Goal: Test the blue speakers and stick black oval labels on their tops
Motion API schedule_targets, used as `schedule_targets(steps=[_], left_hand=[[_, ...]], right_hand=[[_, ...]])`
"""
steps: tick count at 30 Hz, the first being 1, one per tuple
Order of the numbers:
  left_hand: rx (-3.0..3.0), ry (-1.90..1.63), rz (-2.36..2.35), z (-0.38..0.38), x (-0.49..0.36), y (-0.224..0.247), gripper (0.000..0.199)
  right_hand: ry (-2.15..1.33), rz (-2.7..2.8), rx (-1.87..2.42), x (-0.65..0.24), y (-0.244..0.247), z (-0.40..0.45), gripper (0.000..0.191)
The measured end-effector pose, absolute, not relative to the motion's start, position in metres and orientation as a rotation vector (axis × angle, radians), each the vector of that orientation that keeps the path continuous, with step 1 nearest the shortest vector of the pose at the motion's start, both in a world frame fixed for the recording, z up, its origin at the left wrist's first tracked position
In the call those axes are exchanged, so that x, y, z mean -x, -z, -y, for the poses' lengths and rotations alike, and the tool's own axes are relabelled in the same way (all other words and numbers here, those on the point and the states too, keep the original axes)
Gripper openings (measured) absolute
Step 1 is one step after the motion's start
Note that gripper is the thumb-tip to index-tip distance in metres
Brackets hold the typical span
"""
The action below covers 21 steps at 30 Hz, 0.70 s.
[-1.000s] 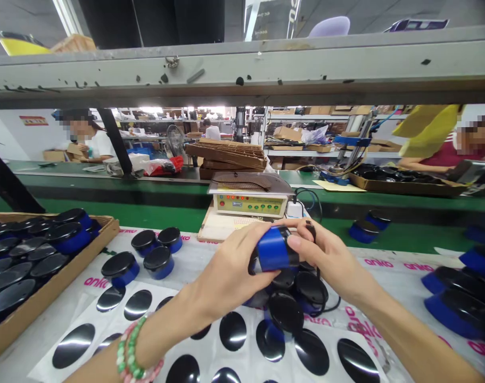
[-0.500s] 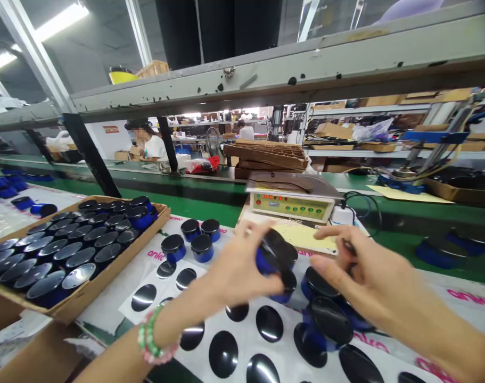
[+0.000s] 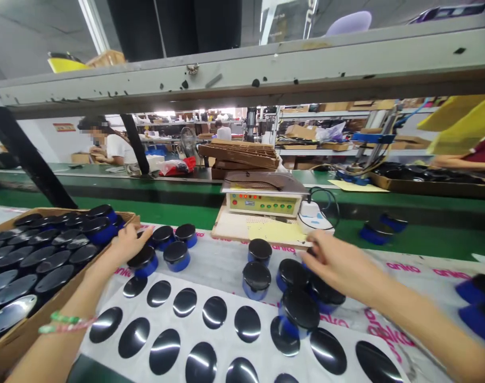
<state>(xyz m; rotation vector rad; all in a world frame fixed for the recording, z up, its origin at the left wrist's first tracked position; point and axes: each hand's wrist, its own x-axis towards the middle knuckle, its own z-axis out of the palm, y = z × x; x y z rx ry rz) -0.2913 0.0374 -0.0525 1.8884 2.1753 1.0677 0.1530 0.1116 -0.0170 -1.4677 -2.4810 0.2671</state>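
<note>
Keep your left hand (image 3: 126, 243), loosely spread, clear of neighbours by the black-topped blue canister (image 3: 143, 263) beyond the sticker sheet's (image 3: 226, 341) left end. Your right hand (image 3: 320, 256) curls over canisters beyond its right part; grip unclear.

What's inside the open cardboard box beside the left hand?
The box holds closely packed round pieces with glossy black tops. Some at its far right corner show blue sides. Whatever is under them is covered, and the picture cuts off the box's left part.
</note>
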Motion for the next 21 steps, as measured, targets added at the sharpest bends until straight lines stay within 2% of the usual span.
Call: schedule_targets(steps=[3, 5, 7, 9, 12, 14, 17, 19, 21], left_hand=[[-1.914, -1.029, -2.105, -0.04, 0.224, 0.051, 0.05], [-1.962, -0.852, -1.866, -0.038, 0.17, 0.059, 0.045], [-1.944, -0.732, -1.696, -0.035, 0.122, 0.072, 0.051], [-1.913, -0.709, -1.574, -0.034, 0.09, 0.085, 0.045], [-1.879, -0.724, -1.449, -0.039, 0.076, 0.091, 0.045], [-1.854, -0.735, -1.437, -0.044, 0.082, 0.084, 0.059], [-1.808, -0.895, -1.472, -0.046, 0.094, 0.06, 0.084], [-1.83, -1.042, -1.432, -0.042, 0.096, 0.041, 0.085], [-1.922, -1.123, -1.39, -0.036, 0.093, 0.024, 0.078]], right_hand=[[-0.4, 2.59, 1.364, -0.1, 0.031, -0.119, 0.02], [-0.457, 2.605, 1.36, -0.073, 0.04, -0.127, 0.027], [-0.518, 2.623, 1.361, -0.056, 0.046, -0.137, 0.033], [-0.584, 2.63, 1.353, -0.05, 0.05, -0.147, 0.029], [-0.646, 2.557, 1.301, -0.058, 0.044, -0.158, 0.02], [-0.673, 2.466, 1.225, -0.071, 0.033, -0.155, 0.021], [-0.778, 2.382, 1.064, -0.089, 0.012, -0.135, 0.036], [-0.877, 2.366, 0.92, -0.093, 0.001, -0.115, 0.039], [-1.012, 2.286, 0.805, -0.093, -0.005, -0.097, 0.029]])
